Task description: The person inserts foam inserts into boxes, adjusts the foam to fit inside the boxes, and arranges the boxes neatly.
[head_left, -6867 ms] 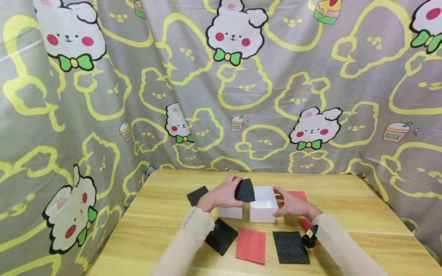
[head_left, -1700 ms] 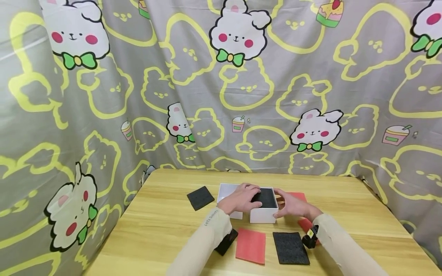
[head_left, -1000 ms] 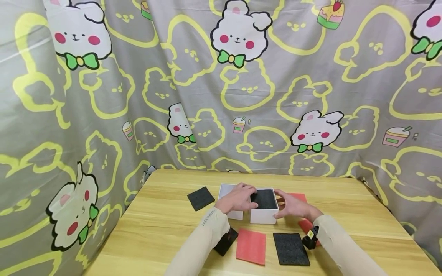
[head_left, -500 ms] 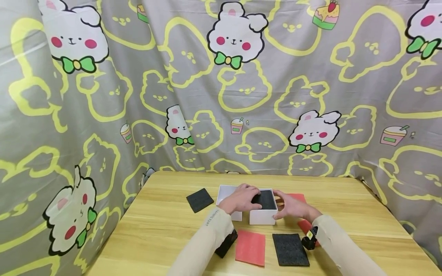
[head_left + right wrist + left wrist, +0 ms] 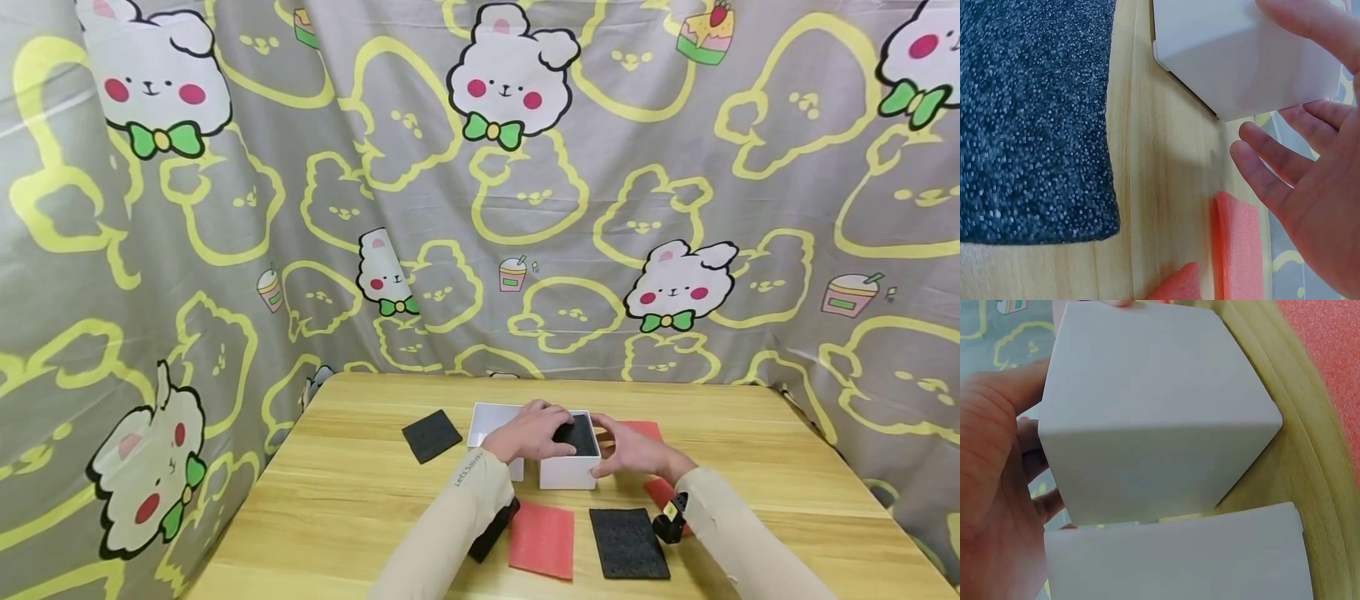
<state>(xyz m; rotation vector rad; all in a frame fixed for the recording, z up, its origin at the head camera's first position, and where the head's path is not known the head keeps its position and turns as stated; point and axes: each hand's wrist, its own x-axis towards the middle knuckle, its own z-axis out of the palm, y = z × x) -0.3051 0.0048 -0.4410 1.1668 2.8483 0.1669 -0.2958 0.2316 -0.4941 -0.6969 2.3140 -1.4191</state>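
Note:
A black foam sheet [image 5: 582,436] lies within the right white box [image 5: 567,474], close to its rim. Over the box's left side, my left hand [image 5: 531,432] rests its fingers and thumb on the foam, fingertips at the sheet's surface. My right hand [image 5: 637,450] holds the same box by its right side, thumb toward the near corner and fingers round the back; the right wrist view shows the thumb on the box wall [image 5: 1254,69]. A second white box [image 5: 491,414] stands just left, partly covered by my left hand. Its inside is mostly hidden.
Black foam sheets lie at the left [image 5: 432,436], under my left wrist [image 5: 491,533] and at front right [image 5: 630,543]. A red foam sheet [image 5: 542,540] lies in front; more red foam [image 5: 647,430] is partly behind my right hand. A patterned curtain [image 5: 480,208] borders the wooden table [image 5: 337,467].
Earlier my left hand held the black foam sheet up above the boxes; now the sheet is inside the right box. Lately the left hand shifts only slightly over it; the right hand stays.

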